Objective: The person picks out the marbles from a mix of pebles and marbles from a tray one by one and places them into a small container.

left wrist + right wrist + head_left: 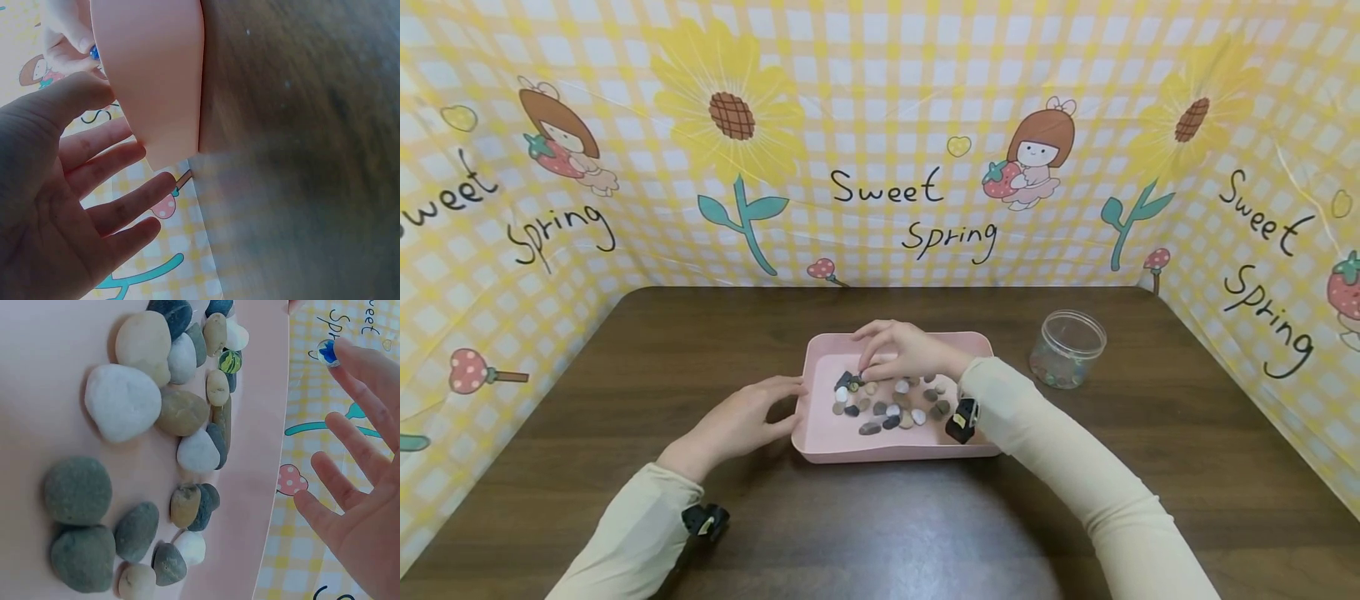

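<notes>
My right hand is over the pink tray. In the right wrist view its thumb and index finger pinch a clear glass marble with blue inside, held above the stones, while the other fingers are spread. Below it, grey, white and tan pebbles lie scattered in the tray. Among them sits a green and yellow marble. My left hand is at the tray's left side, its fingertips against the wall and rim, fingers spread and holding nothing.
A clear round jar with several marbles at its bottom stands right of the tray on the brown wooden table. A yellow checked cloth with printed flowers and words hangs behind and along both sides.
</notes>
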`<state>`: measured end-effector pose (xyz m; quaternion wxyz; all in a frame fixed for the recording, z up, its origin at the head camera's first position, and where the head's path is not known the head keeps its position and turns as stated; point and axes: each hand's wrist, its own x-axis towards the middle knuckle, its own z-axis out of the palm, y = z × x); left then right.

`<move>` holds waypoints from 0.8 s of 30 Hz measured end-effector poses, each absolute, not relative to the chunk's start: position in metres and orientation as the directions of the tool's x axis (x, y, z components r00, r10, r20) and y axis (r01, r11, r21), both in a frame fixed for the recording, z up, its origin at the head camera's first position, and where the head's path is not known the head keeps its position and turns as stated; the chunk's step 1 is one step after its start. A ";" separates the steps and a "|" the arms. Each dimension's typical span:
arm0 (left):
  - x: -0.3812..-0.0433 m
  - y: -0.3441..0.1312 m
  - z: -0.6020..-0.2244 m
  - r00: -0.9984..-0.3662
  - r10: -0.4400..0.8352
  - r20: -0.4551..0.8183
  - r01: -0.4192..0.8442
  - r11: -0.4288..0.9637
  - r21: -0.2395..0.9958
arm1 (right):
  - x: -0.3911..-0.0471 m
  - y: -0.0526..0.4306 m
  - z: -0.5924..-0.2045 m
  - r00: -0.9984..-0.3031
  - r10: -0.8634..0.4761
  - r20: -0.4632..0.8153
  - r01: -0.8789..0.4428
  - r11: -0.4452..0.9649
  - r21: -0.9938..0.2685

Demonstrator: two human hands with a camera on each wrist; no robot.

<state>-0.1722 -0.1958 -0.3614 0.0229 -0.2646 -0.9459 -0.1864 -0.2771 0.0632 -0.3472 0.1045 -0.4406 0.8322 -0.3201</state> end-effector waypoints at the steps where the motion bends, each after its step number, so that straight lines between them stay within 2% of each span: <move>1: -0.172 -0.196 -0.362 -0.858 0.492 0.148 0.511 0.788 0.342 | -0.277 0.064 -0.347 -0.590 -0.800 0.110 -0.667 0.405 -0.626; 24: -0.175 -0.195 -0.364 -0.877 0.470 0.097 0.473 0.809 0.350 | -0.273 0.093 -0.332 -0.616 -0.770 0.168 -0.670 0.398 -0.627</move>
